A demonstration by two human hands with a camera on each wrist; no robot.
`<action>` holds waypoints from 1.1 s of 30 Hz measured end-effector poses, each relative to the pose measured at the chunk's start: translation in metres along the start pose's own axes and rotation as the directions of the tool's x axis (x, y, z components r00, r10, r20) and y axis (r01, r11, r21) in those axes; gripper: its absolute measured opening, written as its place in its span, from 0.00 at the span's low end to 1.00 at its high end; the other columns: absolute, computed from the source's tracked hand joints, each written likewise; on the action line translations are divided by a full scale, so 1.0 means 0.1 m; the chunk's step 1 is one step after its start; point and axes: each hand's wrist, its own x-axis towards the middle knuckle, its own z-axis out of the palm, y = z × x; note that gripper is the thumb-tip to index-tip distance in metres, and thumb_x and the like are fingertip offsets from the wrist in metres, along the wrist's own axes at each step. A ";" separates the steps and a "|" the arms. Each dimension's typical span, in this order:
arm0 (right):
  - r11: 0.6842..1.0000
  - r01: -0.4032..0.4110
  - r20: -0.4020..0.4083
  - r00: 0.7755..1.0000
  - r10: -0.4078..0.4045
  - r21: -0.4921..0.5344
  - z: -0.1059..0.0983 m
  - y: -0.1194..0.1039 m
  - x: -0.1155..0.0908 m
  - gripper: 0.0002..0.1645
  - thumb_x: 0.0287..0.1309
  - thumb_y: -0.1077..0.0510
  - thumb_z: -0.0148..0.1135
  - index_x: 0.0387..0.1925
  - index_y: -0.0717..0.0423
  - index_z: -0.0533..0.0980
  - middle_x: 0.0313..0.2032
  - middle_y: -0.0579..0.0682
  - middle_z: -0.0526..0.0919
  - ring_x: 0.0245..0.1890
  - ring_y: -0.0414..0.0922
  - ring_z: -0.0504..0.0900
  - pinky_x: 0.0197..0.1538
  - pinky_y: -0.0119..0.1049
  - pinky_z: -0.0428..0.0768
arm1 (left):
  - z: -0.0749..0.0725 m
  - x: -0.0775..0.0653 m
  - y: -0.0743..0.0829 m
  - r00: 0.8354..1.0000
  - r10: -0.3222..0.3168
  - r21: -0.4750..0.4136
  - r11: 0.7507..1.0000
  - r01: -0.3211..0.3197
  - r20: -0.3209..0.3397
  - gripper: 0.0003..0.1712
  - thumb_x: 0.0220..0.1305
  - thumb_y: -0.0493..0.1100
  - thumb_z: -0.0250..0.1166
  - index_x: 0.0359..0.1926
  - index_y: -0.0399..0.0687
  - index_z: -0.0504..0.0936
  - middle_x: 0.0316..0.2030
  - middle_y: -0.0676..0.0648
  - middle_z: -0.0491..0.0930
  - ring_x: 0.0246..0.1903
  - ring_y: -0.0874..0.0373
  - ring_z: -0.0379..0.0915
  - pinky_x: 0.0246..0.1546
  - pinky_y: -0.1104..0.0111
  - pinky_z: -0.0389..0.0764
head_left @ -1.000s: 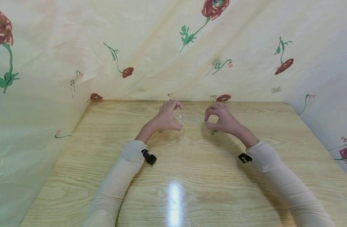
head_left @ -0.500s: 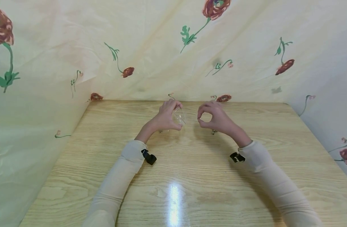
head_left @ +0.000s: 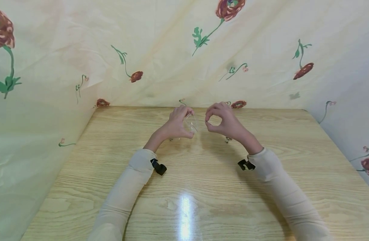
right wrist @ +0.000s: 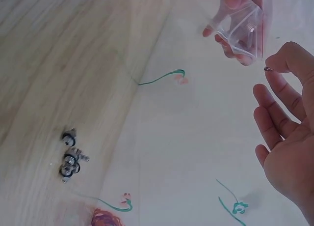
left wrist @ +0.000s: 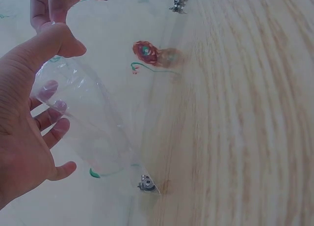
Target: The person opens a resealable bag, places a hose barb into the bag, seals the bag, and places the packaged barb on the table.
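Note:
My left hand point(head_left: 176, 124) grips the rim of a clear plastic bag point(left wrist: 93, 105), holding its mouth spread. Small silver metal parts point(left wrist: 146, 183) sit at the bag's lower corner in the left wrist view; their exact kind is hard to tell. Between thumb and index finger, my right hand point(head_left: 228, 123) pinches a tiny dark metal piece point(right wrist: 268, 69), just right of the bag and apart from it. The other fingers of that hand are spread in the right wrist view. Below it on the table lies a cluster of small metal parts point(right wrist: 69, 159).
The wooden table point(head_left: 184, 167) extends toward me, with a bright light reflection near its front. Pale flowered cloth point(head_left: 160, 60) hangs behind the table and along both sides. Black straps point(head_left: 246, 164) show at the wrists.
My right hand has moved left with the pinched metal piece and is now close to the bag's mouth. My left hand and the bag have stayed in place.

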 end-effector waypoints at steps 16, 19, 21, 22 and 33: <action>0.998 0.033 -0.072 0.997 -0.030 0.045 0.01 -0.11 0.16 0.05 0.51 0.65 0.71 0.29 0.53 0.82 0.43 0.57 0.84 0.43 0.53 0.72 0.52 0.48 0.63 | -0.01 0.01 0.00 1.000 0.003 0.021 1.000 -0.003 0.004 0.38 0.47 0.47 0.74 0.58 0.50 0.67 0.52 0.47 0.65 0.55 0.49 0.55 0.55 0.52 0.57; 0.998 0.029 -0.082 0.996 -0.024 0.059 0.02 -0.13 0.19 0.05 0.52 0.64 0.71 0.29 0.53 0.82 0.43 0.56 0.84 0.43 0.53 0.72 0.53 0.49 0.63 | -0.01 0.00 0.00 1.000 -0.001 0.022 1.000 0.001 0.010 0.38 0.47 0.47 0.74 0.59 0.50 0.66 0.52 0.47 0.65 0.55 0.48 0.54 0.54 0.52 0.56; 0.997 0.023 -0.084 0.996 -0.018 0.070 0.03 -0.14 0.20 0.05 0.52 0.64 0.71 0.30 0.53 0.82 0.44 0.55 0.84 0.44 0.52 0.72 0.53 0.50 0.63 | -0.01 0.00 0.00 1.000 -0.005 0.018 1.000 0.005 0.013 0.39 0.48 0.46 0.74 0.59 0.49 0.66 0.52 0.46 0.65 0.54 0.48 0.54 0.54 0.51 0.56; 0.997 0.021 -0.086 0.996 -0.015 0.076 0.03 -0.15 0.21 0.04 0.52 0.64 0.70 0.30 0.53 0.82 0.44 0.55 0.84 0.44 0.52 0.72 0.53 0.50 0.63 | -0.01 0.00 0.00 1.000 -0.006 0.015 1.000 0.006 0.013 0.39 0.48 0.46 0.74 0.60 0.49 0.66 0.52 0.46 0.65 0.54 0.48 0.54 0.54 0.51 0.56; 0.992 0.024 -0.104 0.994 -0.010 0.128 0.13 -0.13 0.24 0.05 0.50 0.65 0.68 0.31 0.53 0.82 0.44 0.57 0.84 0.46 0.53 0.72 0.55 0.51 0.63 | -0.01 0.00 0.01 1.000 -0.002 0.021 1.000 0.001 0.011 0.39 0.47 0.44 0.77 0.59 0.47 0.66 0.51 0.45 0.65 0.54 0.47 0.55 0.54 0.51 0.56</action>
